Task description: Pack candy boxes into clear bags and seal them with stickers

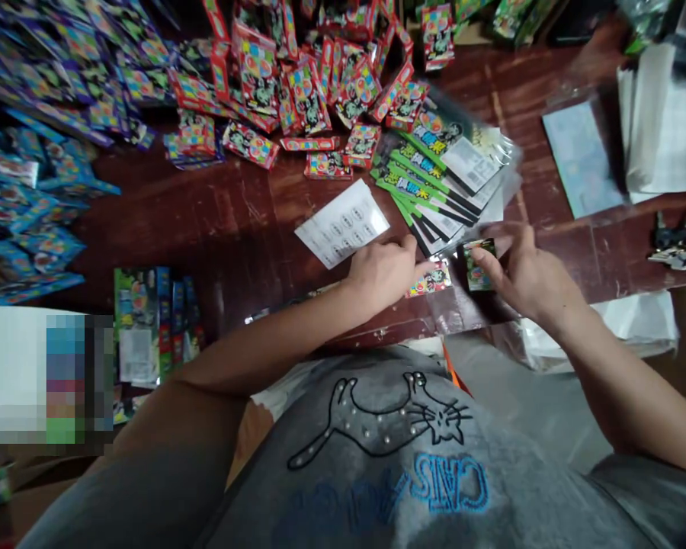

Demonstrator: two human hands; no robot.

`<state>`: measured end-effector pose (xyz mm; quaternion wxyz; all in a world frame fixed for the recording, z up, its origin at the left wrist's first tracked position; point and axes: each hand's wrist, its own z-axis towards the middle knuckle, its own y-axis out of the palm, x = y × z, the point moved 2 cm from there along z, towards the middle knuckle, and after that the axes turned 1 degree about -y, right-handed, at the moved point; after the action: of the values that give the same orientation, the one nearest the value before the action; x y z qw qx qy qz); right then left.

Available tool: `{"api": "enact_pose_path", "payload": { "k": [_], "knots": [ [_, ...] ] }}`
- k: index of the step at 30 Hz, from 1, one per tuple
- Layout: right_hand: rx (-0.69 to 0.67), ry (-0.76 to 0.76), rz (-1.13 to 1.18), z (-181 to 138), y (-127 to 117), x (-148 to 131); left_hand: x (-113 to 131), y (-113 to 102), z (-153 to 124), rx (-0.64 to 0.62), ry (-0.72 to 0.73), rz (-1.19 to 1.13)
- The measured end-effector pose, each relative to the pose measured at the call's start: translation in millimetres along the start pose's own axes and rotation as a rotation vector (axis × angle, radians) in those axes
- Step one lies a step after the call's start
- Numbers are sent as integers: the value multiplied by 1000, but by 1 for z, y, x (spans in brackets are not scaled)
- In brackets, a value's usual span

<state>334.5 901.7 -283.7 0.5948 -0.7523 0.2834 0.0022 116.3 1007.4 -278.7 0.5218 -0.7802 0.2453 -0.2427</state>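
Note:
My left hand (382, 271) rests curled on the dark wooden table (217, 221), its fingertips pinching a small colourful packet (430, 279) inside a clear plastic bag (463, 305). My right hand (523, 271) is closed on a small green packet (479, 263) at the bag's mouth. Just beyond both hands lies a fanned stack of green-and-black cards in clear sleeves (443, 179). A white sticker sheet (341, 223) lies by my left hand.
Red packets (309, 84) are heaped at the back centre; blue and purple ones (40, 137) fill the left. A boxed set (152, 320) sits at the near left edge. Keys (674, 242), a pale blue sheet (581, 156) and white bags (666, 130) lie right.

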Motion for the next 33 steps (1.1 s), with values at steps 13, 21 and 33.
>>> {"api": "enact_pose_path", "payload": {
  "k": [13,21,33],
  "knots": [
    [5,-672,-51,0,17,42,-4,-5,0,-17,746,-1],
    [7,-766,115,-16,52,7,4,18,-12,107,444,-111],
    [198,-762,121,-18,76,-39,-116,40,-129,142,91,-148]
  ]
}}
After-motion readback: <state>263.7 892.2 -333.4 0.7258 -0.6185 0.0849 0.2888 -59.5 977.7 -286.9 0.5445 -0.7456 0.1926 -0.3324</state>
